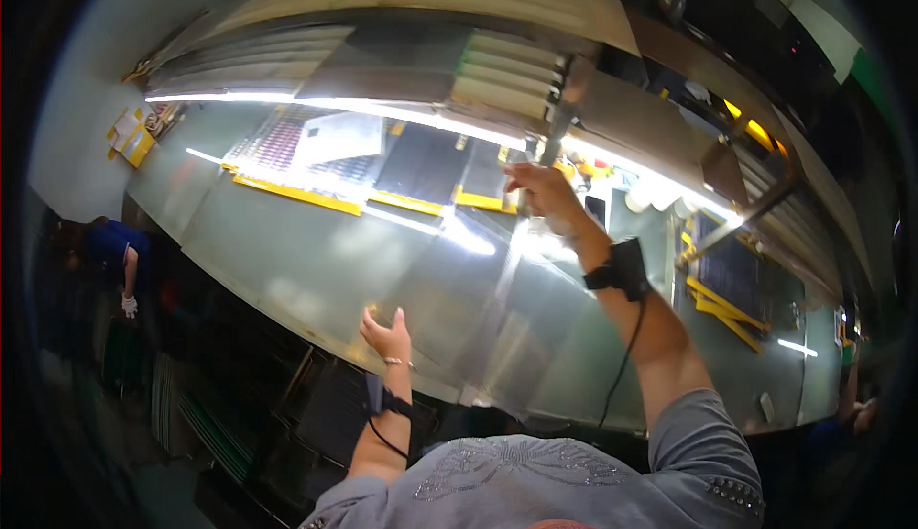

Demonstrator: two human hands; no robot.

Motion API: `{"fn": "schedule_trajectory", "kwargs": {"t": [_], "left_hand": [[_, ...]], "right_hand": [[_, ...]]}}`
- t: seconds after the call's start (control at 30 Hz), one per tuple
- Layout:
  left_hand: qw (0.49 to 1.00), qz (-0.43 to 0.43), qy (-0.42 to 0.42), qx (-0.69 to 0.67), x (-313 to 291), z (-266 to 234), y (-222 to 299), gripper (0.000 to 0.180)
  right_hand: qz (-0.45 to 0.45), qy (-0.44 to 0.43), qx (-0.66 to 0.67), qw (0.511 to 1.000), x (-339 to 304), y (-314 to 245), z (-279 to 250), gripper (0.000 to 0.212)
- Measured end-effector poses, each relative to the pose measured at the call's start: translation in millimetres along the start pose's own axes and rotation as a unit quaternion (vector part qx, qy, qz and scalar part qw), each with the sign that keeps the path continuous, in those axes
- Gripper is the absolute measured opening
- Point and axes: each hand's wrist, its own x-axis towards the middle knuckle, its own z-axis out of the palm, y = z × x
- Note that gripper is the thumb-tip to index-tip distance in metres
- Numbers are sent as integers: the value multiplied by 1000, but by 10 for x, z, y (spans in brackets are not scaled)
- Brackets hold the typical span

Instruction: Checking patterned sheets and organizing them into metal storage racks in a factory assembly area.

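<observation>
My right hand (537, 192) is stretched out over the shiny metal table (316, 261) and is closed around the lower end of a slim metal bar (562, 108) that comes down from the overhead frame. A black wrist unit (623, 267) with a cable sits on that forearm. My left hand (386, 335) lies flat near the table's front edge, fingers extended, holding nothing. A black band (393, 404) circles its wrist.
Dark panels in yellow-edged trays (330, 161) lie along the table's far side under a bright strip light (402, 113). Yellow frames (719, 301) stand at the right. Another person in a blue top (113, 250) with a white glove works at the far left. Dark racks (316, 414) sit below the table.
</observation>
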Motion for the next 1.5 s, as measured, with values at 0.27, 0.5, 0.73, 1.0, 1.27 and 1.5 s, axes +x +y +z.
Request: {"fn": "schedule_trajectory", "kwargs": {"t": [0.27,0.5,0.73,1.0,1.27,1.5], "left_hand": [[980,92,-116,-136,212,-947,-37,44],[941,-96,-149,-287,571,-1657,-947,29],[552,-261,-354,-709,1198,-1773,415,80],[575,-305,-331,-683,49,-1915,-167,29],[674,-320,-122,-655,-845,-2726,-609,33],[579,-345,-56,-737,-1071,-2345,-765,32]], "right_hand": [[-17,112,277,954,1788,257,934,39],[-11,7,311,950,1590,384,975,18],[68,-57,263,961,-544,363,205,27],[159,-223,66,959,-1404,652,-215,30],[-293,-216,-364,857,-2154,468,1327,34],[-378,-357,-429,739,-3081,855,2277,56]]}}
